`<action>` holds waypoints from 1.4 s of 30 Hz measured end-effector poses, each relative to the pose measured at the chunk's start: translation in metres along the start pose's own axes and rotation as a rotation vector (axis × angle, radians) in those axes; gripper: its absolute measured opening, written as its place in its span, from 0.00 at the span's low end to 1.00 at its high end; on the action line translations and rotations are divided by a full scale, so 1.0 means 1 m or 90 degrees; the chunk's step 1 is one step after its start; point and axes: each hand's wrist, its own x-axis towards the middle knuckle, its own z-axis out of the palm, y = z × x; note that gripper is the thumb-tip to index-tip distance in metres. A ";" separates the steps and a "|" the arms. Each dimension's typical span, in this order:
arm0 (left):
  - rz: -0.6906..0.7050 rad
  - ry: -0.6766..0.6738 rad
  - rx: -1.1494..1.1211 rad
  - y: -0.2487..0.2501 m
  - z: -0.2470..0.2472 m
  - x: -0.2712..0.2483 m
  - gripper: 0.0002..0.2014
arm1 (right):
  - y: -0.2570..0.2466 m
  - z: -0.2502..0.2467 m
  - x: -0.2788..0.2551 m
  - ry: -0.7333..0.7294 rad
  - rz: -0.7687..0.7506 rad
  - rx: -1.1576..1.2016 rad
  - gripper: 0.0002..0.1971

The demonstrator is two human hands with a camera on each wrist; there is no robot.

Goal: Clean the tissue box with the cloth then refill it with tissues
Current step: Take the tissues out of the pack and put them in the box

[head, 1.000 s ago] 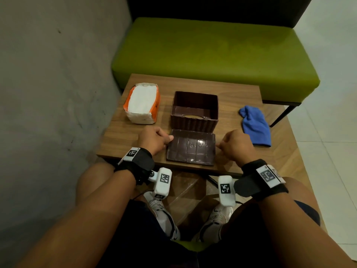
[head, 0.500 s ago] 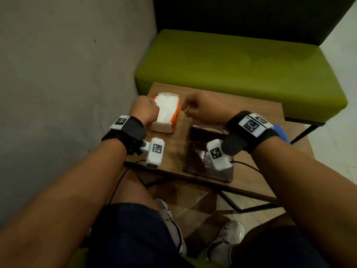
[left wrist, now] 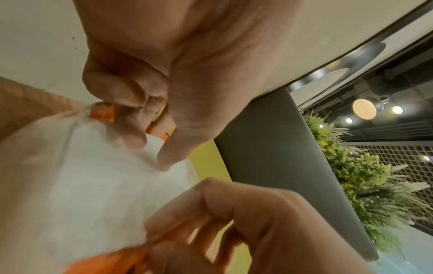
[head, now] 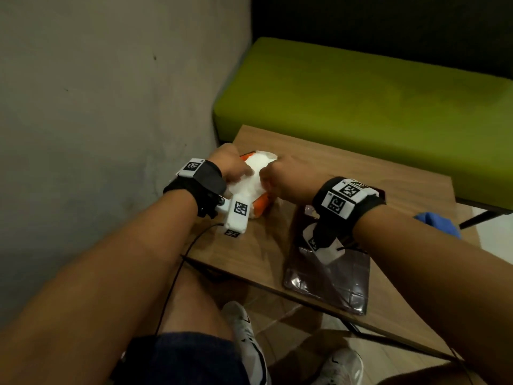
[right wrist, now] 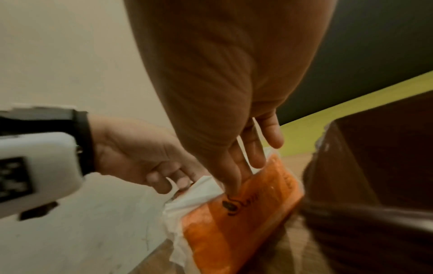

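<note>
An orange-wrapped tissue pack (head: 256, 173) with white tissues showing on top lies at the table's far left. My left hand (head: 241, 173) pinches the wrapper's left edge with curled fingers (left wrist: 131, 129). On the other side my right hand (head: 266, 179) grips the pack, its fingers (right wrist: 234, 176) running down the orange side (right wrist: 234, 231). Just right of the pack stands the brown tissue box (right wrist: 374, 166), mostly hidden behind my right wrist in the head view. Its brown lid (head: 341, 276) lies flat at the table's near edge. The blue cloth (head: 441, 225) lies at the far right.
The small wooden table (head: 361, 168) stands against a grey wall (head: 111, 107) on the left. A green bench (head: 361, 107) runs along its far side. My knees and shoes are below the near edge, and cables hang from both wrist cameras.
Both hands left the lid at the near edge and moved far left to the tissue pack, taking hold of it. The head view swung left with them.
</note>
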 end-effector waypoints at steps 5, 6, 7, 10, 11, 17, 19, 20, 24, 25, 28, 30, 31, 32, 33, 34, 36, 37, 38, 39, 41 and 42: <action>-0.008 -0.065 0.051 0.002 -0.018 0.012 0.22 | -0.009 0.001 0.005 -0.028 -0.005 0.086 0.05; -0.008 -0.074 0.063 0.004 -0.021 0.013 0.24 | -0.008 0.002 0.005 -0.027 -0.002 0.096 0.03; -0.010 -0.084 0.073 0.004 -0.023 0.014 0.26 | -0.007 0.003 0.007 -0.029 0.004 0.109 0.02; -0.019 -0.109 0.091 0.004 -0.027 0.017 0.28 | -0.004 0.005 0.007 -0.037 0.020 0.143 0.01; -0.022 -0.114 0.088 0.003 -0.026 0.017 0.27 | -0.005 0.005 0.008 -0.036 0.025 0.148 0.02; -0.008 -0.101 0.093 0.001 -0.022 0.015 0.28 | -0.011 0.001 0.012 -0.048 0.052 0.165 0.07; -0.002 -0.097 0.085 0.001 -0.021 0.014 0.25 | -0.014 -0.001 0.013 -0.052 0.056 0.150 0.09; 0.000 -0.097 0.080 0.000 -0.020 0.013 0.23 | -0.015 -0.002 0.013 -0.052 0.057 0.143 0.08; 0.017 -0.115 0.055 -0.004 -0.021 0.011 0.28 | -0.018 -0.004 0.012 -0.055 0.065 0.144 0.07; 0.023 -0.122 0.038 -0.004 -0.021 0.009 0.28 | -0.017 -0.004 0.012 -0.056 0.068 0.157 0.06; 0.034 -0.131 -0.022 -0.008 -0.023 0.001 0.25 | -0.014 -0.007 0.009 -0.049 0.075 0.209 0.08; 0.035 -0.129 -0.075 -0.011 -0.026 -0.006 0.21 | -0.012 -0.012 0.006 -0.030 0.074 0.232 0.09; 0.037 -0.131 -0.110 -0.012 -0.028 -0.009 0.19 | -0.011 -0.015 0.004 -0.015 0.075 0.247 0.08; 0.041 -0.130 -0.147 -0.013 -0.030 -0.014 0.18 | -0.009 -0.017 0.002 0.001 0.080 0.270 0.07; 0.046 -0.123 -0.181 -0.014 -0.031 -0.018 0.17 | -0.006 -0.019 0.000 0.016 0.089 0.301 0.07; 0.054 -0.107 -0.209 -0.015 -0.033 -0.023 0.16 | -0.004 -0.020 -0.002 0.031 0.103 0.335 0.06; 0.074 -0.073 -0.264 -0.018 -0.037 -0.028 0.16 | -0.001 -0.021 -0.006 0.076 0.144 0.410 0.07; 0.079 -0.059 -0.302 -0.019 -0.039 -0.031 0.17 | 0.000 -0.021 -0.008 0.108 0.170 0.461 0.07; 0.081 -0.049 -0.344 -0.020 -0.041 -0.034 0.17 | 0.000 -0.020 -0.011 0.144 0.202 0.519 0.09; 0.084 -0.041 -0.386 -0.020 -0.043 -0.038 0.16 | 0.000 -0.020 -0.013 0.181 0.235 0.583 0.11; 0.094 -0.028 -0.469 -0.018 -0.048 -0.047 0.12 | -0.002 -0.020 -0.015 0.240 0.294 0.704 0.16; 0.100 -0.028 -0.517 -0.016 -0.049 -0.053 0.12 | -0.005 -0.021 -0.018 0.253 0.314 0.754 0.20</action>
